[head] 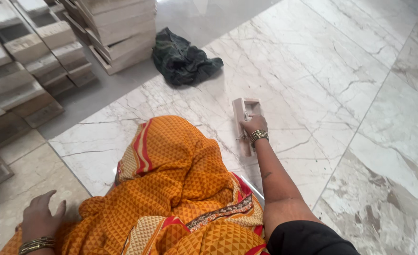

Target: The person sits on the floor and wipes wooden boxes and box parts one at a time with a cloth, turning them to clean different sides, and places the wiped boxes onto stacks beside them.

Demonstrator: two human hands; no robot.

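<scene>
- Small pale wooden block (pixel 244 123), long with a box-like hollow at its far end, lying flat on the marble floor (pixel 341 94); pressed down there under the right hand (pixel 254 125), probably so it sits steady against the stone.
- Right fingers (pixel 247 123) closed over the near part of the block, gripping it from above; metal bangles (pixel 259 136) at the wrist just behind.
- Left hand (pixel 40 216) far off to the left and nearer the body, fingers spread open, palm flat on the floor, holding nothing; seemingly placed as a prop for leaning forward.
- Orange patterned cloth (pixel 180 189) over the knees, between the two hands.
- Crumpled dark green rag (pixel 183 59) beyond the right fingers, well apart from the block.
- Stacks of pale wooden pieces (pixel 119 33) farther out, top left, piled in neat rows; no labels or signs visible on anything.
</scene>
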